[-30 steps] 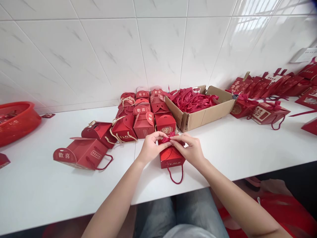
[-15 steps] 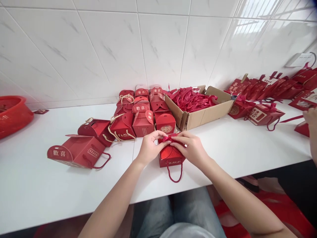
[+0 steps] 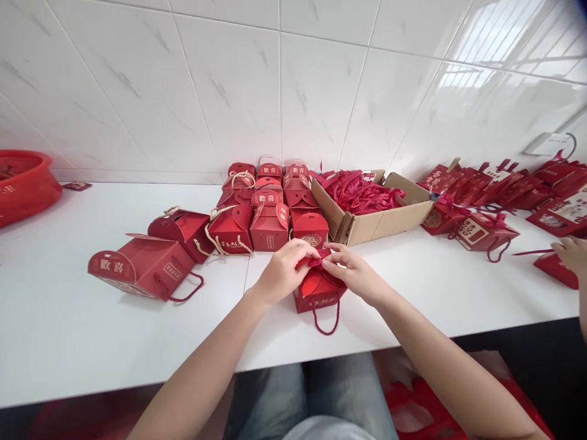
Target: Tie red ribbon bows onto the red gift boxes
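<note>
A small red gift box (image 3: 321,290) stands on the white table near its front edge, its dark red cord handle (image 3: 326,330) drooping towards me. On its lid is a red ribbon (image 3: 316,261), bunched up at the top. My left hand (image 3: 287,269) pinches the ribbon from the left, thumb hidden behind the curled fingers. From the right, my right hand (image 3: 351,269) grips the ribbon between thumb and fingertips. Both hands are close together over the lid, and the ribbon's knot is partly covered by the fingers.
Several red boxes (image 3: 270,226) stand grouped behind. A cardboard box (image 3: 385,221) holds red ribbons. Two boxes (image 3: 142,269) lie to the left, near a red basket (image 3: 27,189). Finished-looking bags (image 3: 490,183) line the right. Another person's hand (image 3: 571,253) holds a ribbon there.
My left hand has turned, its fingers curling further over the ribbon. My right fingers have shifted slightly right. The camera view has tilted a little.
</note>
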`<action>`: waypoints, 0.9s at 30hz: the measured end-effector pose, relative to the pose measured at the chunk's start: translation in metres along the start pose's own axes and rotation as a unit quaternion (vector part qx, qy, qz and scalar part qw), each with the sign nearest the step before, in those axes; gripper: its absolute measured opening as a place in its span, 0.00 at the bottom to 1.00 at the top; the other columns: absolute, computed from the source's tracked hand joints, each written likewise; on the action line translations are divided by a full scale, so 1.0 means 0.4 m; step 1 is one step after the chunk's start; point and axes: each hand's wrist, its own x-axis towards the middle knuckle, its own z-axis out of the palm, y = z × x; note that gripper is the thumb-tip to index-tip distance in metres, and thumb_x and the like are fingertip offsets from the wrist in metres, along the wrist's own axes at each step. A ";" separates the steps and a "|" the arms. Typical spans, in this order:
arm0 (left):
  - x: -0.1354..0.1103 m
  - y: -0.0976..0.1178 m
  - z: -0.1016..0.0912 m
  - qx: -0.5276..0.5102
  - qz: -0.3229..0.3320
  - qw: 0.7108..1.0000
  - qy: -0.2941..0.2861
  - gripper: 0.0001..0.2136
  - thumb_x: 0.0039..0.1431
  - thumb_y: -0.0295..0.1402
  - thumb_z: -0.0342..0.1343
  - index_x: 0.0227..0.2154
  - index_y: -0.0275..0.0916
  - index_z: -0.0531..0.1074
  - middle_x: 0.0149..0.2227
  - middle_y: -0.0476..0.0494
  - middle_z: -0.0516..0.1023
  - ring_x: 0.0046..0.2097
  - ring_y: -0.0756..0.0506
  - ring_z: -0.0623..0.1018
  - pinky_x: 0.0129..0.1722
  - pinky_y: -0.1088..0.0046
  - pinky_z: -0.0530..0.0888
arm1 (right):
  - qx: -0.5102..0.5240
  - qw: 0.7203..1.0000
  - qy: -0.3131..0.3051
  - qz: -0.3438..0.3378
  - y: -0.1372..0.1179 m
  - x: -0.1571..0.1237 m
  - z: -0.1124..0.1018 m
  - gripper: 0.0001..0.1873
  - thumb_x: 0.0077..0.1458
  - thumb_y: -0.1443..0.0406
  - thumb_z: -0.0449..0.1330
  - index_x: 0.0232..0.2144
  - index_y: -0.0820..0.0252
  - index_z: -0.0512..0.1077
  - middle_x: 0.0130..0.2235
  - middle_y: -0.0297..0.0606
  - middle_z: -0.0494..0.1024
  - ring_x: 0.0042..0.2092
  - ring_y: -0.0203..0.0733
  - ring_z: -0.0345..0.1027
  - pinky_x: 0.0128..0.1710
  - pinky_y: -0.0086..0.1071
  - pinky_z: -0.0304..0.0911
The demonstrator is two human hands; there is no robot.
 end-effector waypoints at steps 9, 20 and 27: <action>0.005 0.032 -0.006 0.052 -0.108 0.993 -0.007 0.03 0.56 0.31 0.57 0.31 0.40 0.68 0.32 0.46 0.74 0.38 0.45 0.72 0.41 0.67 0.71 | 0.076 0.992 0.096 -0.017 0.042 -0.002 0.060 0.19 0.55 0.51 0.58 0.29 0.59 0.77 0.59 0.49 0.64 0.65 0.54 0.50 0.61 0.50 0.49; 0.007 0.027 -0.025 -0.028 -0.154 0.986 -0.049 0.03 0.51 0.29 0.63 0.24 0.42 0.78 0.28 0.49 0.80 0.34 0.46 0.75 0.37 0.70 0.72 | 0.004 0.985 0.172 0.004 0.054 -0.054 0.063 0.18 0.58 0.52 0.54 0.31 0.56 0.79 0.49 0.47 0.70 0.53 0.53 0.65 0.53 0.51 0.61; 0.016 0.034 -0.048 -0.027 -0.154 0.983 -0.101 0.02 0.54 0.32 0.59 0.28 0.43 0.77 0.32 0.47 0.79 0.38 0.44 0.76 0.42 0.66 0.71 | -0.043 0.981 0.101 -0.163 0.062 0.002 -0.005 0.16 0.55 0.66 0.54 0.46 0.57 0.68 0.48 0.42 0.75 0.50 0.44 0.69 0.51 0.41 0.64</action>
